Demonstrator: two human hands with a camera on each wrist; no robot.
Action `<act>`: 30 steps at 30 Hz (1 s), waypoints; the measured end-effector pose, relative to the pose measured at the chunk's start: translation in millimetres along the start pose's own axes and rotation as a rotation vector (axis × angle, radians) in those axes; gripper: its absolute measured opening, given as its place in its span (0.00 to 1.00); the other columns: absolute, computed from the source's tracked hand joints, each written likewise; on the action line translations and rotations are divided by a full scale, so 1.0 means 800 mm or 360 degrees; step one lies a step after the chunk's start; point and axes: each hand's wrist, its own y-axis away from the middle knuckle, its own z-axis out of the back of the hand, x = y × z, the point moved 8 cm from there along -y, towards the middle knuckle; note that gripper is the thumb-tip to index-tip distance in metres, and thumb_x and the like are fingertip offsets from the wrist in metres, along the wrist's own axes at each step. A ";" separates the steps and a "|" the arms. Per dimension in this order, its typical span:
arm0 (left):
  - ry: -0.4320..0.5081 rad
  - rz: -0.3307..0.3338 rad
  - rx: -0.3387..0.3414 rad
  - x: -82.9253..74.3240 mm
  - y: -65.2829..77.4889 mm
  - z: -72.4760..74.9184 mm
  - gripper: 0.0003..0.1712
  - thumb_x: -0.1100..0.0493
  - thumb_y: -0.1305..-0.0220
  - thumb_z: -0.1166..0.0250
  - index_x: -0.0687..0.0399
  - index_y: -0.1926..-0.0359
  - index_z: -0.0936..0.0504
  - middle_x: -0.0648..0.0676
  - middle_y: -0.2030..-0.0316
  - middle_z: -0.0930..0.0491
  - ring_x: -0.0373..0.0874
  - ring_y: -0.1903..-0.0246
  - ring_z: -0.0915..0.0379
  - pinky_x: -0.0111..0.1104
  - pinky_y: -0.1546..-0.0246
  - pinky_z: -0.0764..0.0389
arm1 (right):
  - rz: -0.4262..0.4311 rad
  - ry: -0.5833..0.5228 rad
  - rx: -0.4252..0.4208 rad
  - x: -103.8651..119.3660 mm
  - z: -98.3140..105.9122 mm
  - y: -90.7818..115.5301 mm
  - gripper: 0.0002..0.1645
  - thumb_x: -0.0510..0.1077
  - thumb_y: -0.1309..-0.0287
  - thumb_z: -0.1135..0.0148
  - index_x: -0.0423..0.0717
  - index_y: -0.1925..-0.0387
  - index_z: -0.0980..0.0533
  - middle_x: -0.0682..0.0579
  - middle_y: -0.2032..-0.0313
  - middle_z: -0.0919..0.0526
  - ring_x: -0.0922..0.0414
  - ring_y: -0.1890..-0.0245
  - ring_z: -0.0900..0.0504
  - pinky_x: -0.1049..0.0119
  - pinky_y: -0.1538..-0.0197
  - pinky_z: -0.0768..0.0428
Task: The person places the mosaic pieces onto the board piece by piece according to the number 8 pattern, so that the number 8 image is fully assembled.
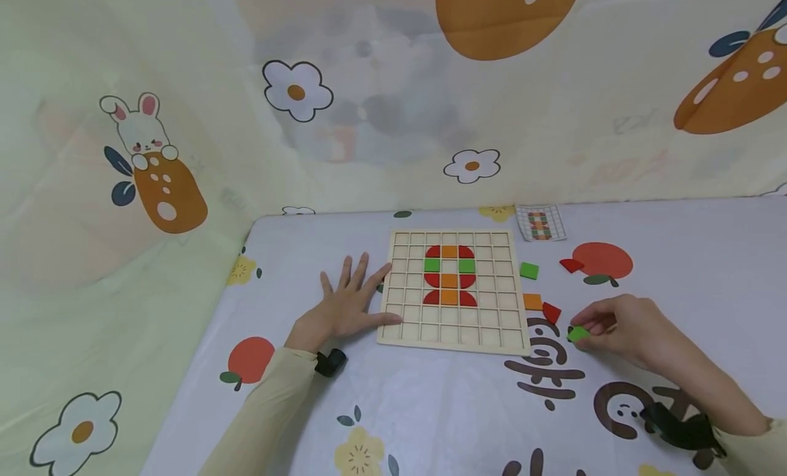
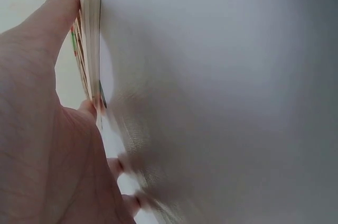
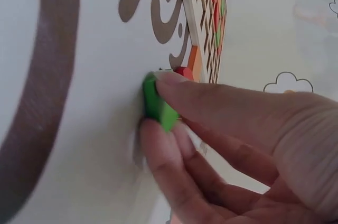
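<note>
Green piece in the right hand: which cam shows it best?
Right wrist: the green piece appears largest there, with its thickness visible, pinched in the right hand. The head view shows it too, but small and partly covered by that hand. The left wrist view doesn't show it.

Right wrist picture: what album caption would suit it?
A right hand pinches a green block, with a red piece, an orange piece and a wooden grid board beyond.
</note>
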 end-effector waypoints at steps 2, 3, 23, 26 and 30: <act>-0.0008 0.0005 0.0003 0.000 -0.001 0.001 0.60 0.21 0.38 0.41 0.30 0.15 0.59 0.59 0.16 0.73 0.64 0.20 0.86 0.76 0.32 0.75 | 0.0037 0.0000 -0.0040 0.005 0.002 0.002 0.17 0.35 0.54 0.16 0.36 0.61 0.13 0.55 0.73 0.18 0.54 0.68 0.23 0.70 0.70 0.24; -0.0011 0.0008 0.0002 0.000 -0.001 0.002 0.60 0.21 0.38 0.41 0.30 0.15 0.59 0.59 0.16 0.73 0.64 0.20 0.85 0.76 0.32 0.75 | 0.0060 -0.0005 -0.0063 0.009 0.003 0.002 0.16 0.34 0.55 0.16 0.37 0.62 0.12 0.55 0.73 0.17 0.54 0.68 0.22 0.71 0.70 0.23; -0.0040 0.0032 0.0000 -0.002 -0.002 0.004 0.60 0.19 0.39 0.42 0.29 0.15 0.58 0.59 0.16 0.71 0.65 0.19 0.82 0.75 0.31 0.72 | 0.0743 -0.0420 0.0059 0.203 -0.060 -0.072 0.09 0.32 0.46 0.21 0.41 0.62 0.11 0.54 0.66 0.12 0.57 0.65 0.18 0.69 0.60 0.16; -0.0057 0.0047 -0.0006 0.000 0.000 0.002 0.60 0.19 0.39 0.43 0.29 0.15 0.57 0.59 0.16 0.70 0.65 0.19 0.81 0.75 0.31 0.70 | 0.0775 -0.0465 0.0124 0.216 -0.081 -0.082 0.08 0.30 0.44 0.24 0.39 0.62 0.11 0.53 0.66 0.11 0.58 0.66 0.18 0.69 0.60 0.17; -0.0078 0.0033 -0.0014 0.001 0.000 0.001 0.59 0.19 0.39 0.44 0.29 0.15 0.57 0.59 0.16 0.69 0.65 0.19 0.80 0.75 0.31 0.70 | 0.0705 -0.0439 0.0115 0.217 -0.097 -0.089 0.09 0.26 0.44 0.27 0.39 0.63 0.11 0.52 0.66 0.11 0.58 0.68 0.20 0.69 0.62 0.18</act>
